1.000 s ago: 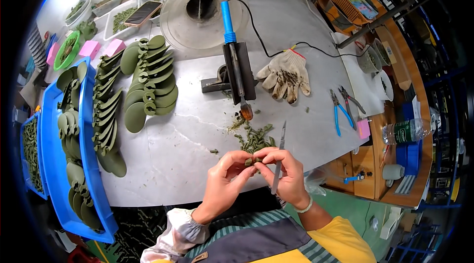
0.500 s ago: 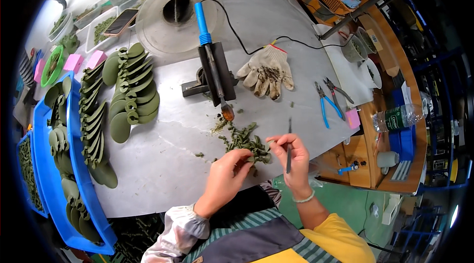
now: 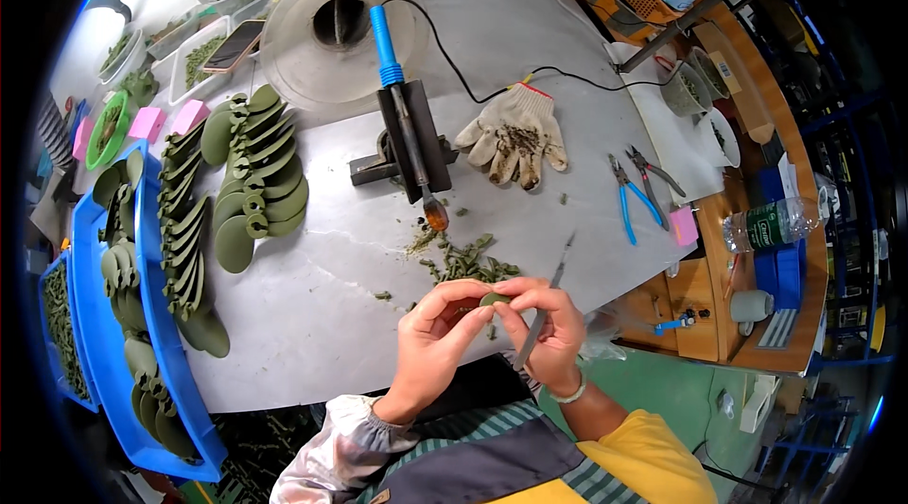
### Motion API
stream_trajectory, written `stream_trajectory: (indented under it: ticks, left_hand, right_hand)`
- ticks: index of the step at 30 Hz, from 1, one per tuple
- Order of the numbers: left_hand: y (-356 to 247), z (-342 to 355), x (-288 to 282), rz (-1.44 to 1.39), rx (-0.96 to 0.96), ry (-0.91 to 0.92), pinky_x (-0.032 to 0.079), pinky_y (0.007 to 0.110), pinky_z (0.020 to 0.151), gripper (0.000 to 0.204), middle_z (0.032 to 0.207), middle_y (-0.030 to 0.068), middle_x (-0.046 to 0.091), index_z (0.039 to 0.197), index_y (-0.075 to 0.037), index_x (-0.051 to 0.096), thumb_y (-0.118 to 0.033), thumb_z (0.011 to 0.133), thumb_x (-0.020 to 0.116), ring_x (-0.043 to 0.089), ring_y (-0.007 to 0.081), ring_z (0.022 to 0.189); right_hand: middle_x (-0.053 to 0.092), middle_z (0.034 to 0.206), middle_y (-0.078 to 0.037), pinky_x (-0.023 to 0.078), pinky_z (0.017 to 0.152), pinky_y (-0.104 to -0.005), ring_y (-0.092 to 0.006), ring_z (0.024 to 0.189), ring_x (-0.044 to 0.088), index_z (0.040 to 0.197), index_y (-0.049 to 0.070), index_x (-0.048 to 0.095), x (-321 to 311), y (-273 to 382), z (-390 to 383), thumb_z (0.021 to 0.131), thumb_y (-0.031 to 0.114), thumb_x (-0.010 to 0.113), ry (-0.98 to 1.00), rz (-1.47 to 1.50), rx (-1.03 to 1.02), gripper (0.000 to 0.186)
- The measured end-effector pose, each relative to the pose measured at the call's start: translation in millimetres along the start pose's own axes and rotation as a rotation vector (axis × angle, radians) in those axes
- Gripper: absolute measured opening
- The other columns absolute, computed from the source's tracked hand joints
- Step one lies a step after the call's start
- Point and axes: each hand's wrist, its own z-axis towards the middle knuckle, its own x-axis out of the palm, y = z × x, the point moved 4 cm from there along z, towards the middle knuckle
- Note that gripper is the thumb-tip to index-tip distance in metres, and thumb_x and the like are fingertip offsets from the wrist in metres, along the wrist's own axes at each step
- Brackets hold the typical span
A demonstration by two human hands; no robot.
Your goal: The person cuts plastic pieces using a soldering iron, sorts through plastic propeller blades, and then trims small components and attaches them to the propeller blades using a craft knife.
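My left hand [image 3: 438,338] pinches a small dark-green rounded piece [image 3: 492,299] between thumb and fingertips. My right hand [image 3: 551,334] meets it there, its thumb and index finger at the piece's right side. A slim grey metal knife, scalpel-like [image 3: 560,268], is also held in my right hand, its narrow end pointing up and away from the piece. Just beyond my fingers lies a heap of small green pieces [image 3: 470,261]. Above the heap, a soldering iron [image 3: 407,116] with a blue handle and amber-brown tip rests on a black stand [image 3: 430,140].
Rows of green discs [image 3: 274,173] lie at left beside a blue tray [image 3: 142,249] holding more. A stained glove [image 3: 515,140] and two pairs of pliers [image 3: 628,201] lie right of the stand. Behind are a clear round cover [image 3: 293,60] and a phone [image 3: 234,45].
My hands have come together at the small green piece; before, they were apart. The knife has tilted, its narrow end leaning further right.
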Motion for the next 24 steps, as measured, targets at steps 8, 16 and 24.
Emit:
stream_trajectory:
  ticks: [8, 16, 24]
  left_hand:
    - [-20.5, -19.8, -50.8, 0.086, 0.062, -0.129, 0.058, 0.031, 0.090, 0.021, 0.111, 0.0127, 0.071, 0.117, 0.006, 0.066, 0.004, 0.096, 0.063, 0.069, 0.0179, 0.100]
    - [-31.2, -32.3, -64.7, 0.372, 0.164, -0.215, 0.057, 0.028, 0.086, 0.021, 0.108, 0.0125, 0.071, 0.113, 0.007, 0.070, 0.008, 0.092, 0.066, 0.070, 0.0174, 0.096]
    - [-30.7, -26.1, -63.4, 0.371, 0.256, -0.204, 0.058, 0.027, 0.081, 0.023, 0.108, 0.0140, 0.071, 0.110, 0.006, 0.072, 0.012, 0.088, 0.068, 0.071, 0.0181, 0.092]
  right_hand:
    - [0.070, 0.091, -0.009, 0.051, 0.075, -0.0300, -0.0210, 0.082, 0.064, 0.122, -0.002, 0.066, 1.2, 36.6, 29.6, 0.103, 0.015, 0.058, 0.225, -0.043, -0.030, 0.027]
    - [0.069, 0.080, -0.006, 0.048, 0.071, -0.0313, -0.0193, 0.076, 0.059, 0.102, 0.001, 0.070, 23.5, 35.2, 28.0, 0.100, 0.010, 0.063, 0.313, 0.043, 0.149, 0.011]
    - [0.069, 0.081, -0.007, 0.047, 0.070, -0.0328, -0.0217, 0.074, 0.059, 0.100, 0.002, 0.070, 26.5, 35.0, 31.7, 0.099, 0.009, 0.064, 0.332, -0.028, 0.097, 0.009]
